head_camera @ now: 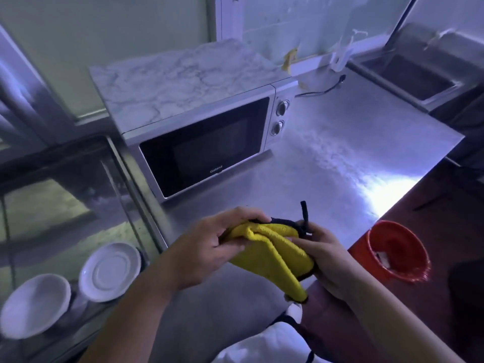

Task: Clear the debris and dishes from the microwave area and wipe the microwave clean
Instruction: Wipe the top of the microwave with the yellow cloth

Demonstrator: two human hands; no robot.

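Observation:
A silver microwave (209, 142) with a dark closed door and two knobs stands at the back left of the steel counter (340, 158). Its top is covered with a marble-patterned sheet. In front of it, above the counter's near edge, I hold a folded yellow cloth (275, 252) with a dark border and a dark loop. My left hand (209, 247) grips the cloth's left end. My right hand (322, 255) pinches its right side near the loop.
Two white plates (110, 271) (34, 305) lie low at the left on a glass-fronted shelf. A red bin (392, 252) with scraps stands on the floor right of the counter. A steel sink (413, 77) sits far right. A cable and yellowish scraps lie behind the microwave.

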